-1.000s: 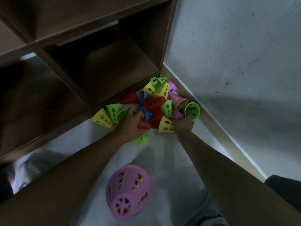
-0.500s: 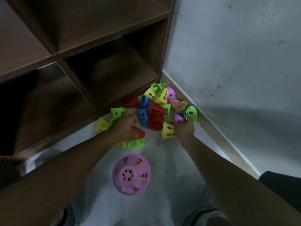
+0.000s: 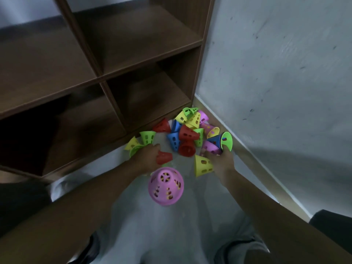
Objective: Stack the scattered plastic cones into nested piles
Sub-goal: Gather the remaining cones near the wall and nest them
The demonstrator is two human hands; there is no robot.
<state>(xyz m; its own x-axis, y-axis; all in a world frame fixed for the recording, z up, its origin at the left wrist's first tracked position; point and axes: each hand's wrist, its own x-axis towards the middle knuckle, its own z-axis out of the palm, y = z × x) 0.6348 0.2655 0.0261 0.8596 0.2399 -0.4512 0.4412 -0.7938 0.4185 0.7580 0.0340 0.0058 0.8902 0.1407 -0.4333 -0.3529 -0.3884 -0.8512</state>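
Left hand (image 3: 147,157) wrapped around a small red cone (image 3: 164,157), narrow end poking out toward the heap; right hand (image 3: 222,161) down at the near right edge of the pile, fingers curled onto a purple cone (image 3: 209,147) and touching the green-rimmed blue cone (image 3: 222,141), though exactly which one is gripped cannot be told. Remaining cones (image 3: 187,130) heaped loose in the corner where the wooden shelf unit (image 3: 133,54) meets the wall (image 3: 276,73); a yellow cone (image 3: 202,165) lying on its side just beside the right hand, a larger pink perforated cone (image 3: 166,185) standing base-down on the floor, near the left wrist. Probably early going, most pieces unnested. Best done by turning the red cone wide end down, lining its axis with the tip of the receiving cone, then sliding straight on rather than at a slant. Worth freeing one piece at a time from the tangle, lifting clear before pulling, since neighbours lean on each other and would likely roll.
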